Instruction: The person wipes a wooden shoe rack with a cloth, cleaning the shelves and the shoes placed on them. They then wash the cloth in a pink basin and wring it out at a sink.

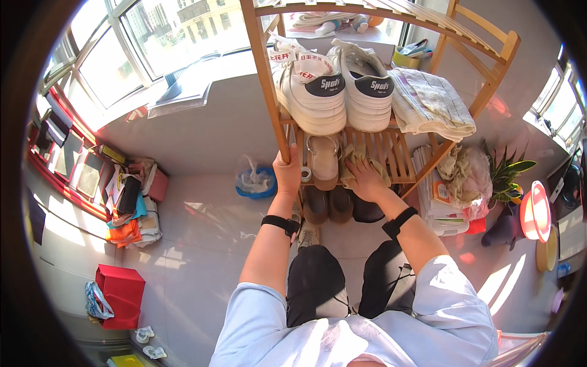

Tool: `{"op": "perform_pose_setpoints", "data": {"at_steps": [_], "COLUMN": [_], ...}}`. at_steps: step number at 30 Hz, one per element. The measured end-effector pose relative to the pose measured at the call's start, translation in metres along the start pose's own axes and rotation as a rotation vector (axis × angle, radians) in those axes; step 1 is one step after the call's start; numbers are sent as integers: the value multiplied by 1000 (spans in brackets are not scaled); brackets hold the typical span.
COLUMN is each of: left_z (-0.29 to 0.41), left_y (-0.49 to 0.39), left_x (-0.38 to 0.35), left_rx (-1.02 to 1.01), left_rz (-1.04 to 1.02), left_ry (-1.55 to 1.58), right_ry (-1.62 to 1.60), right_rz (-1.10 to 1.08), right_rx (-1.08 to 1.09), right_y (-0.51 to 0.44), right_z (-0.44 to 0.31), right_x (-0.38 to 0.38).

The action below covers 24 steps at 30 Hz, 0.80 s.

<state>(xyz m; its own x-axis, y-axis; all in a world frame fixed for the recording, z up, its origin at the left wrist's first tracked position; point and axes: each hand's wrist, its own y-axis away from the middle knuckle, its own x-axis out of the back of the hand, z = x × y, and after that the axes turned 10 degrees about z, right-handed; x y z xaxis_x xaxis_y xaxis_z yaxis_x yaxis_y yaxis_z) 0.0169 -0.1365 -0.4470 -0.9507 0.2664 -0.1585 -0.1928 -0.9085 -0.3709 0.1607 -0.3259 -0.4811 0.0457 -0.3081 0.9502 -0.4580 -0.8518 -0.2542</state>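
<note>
My left hand [288,170] grips the front left post of a wooden shoe rack [266,75]. On a lower slatted shelf, my right hand [365,176] presses on a yellowish-brown cloth [379,166], fingers spread over it. Left of the cloth stands a sandal [324,158] with its heel toward me, and a small white roll [306,173] lies near the left post. White sneakers [369,108] with dark heel patches sit one shelf higher, beside a folded white towel [431,102]. Below my hands, brown shoes [340,205] rest at the rack's bottom.
On the floor left of the rack is a blue basin [256,186] holding a plastic bag. Stacked papers [431,188], bagged things and a potted snake plant [504,172] stand to the right. A red box [120,296] is at the lower left.
</note>
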Motion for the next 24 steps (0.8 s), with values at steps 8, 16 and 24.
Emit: {"op": "perform_pose_setpoints", "data": {"at_steps": [8, 16, 24], "left_z": [6, -6, -15], "left_y": [4, 6, 5], "left_x": [0, -2, -4], "left_rx": [31, -72, 69], "left_rz": [36, 115, 158], "left_ry": [-26, -102, -94], "right_ry": [10, -133, 44], "right_rz": [-52, 335, -51], "right_rx": [-99, -48, -167], "right_y": [-70, -115, -89], "right_z": [23, 48, 71], "right_x": [-5, -2, 4]}}
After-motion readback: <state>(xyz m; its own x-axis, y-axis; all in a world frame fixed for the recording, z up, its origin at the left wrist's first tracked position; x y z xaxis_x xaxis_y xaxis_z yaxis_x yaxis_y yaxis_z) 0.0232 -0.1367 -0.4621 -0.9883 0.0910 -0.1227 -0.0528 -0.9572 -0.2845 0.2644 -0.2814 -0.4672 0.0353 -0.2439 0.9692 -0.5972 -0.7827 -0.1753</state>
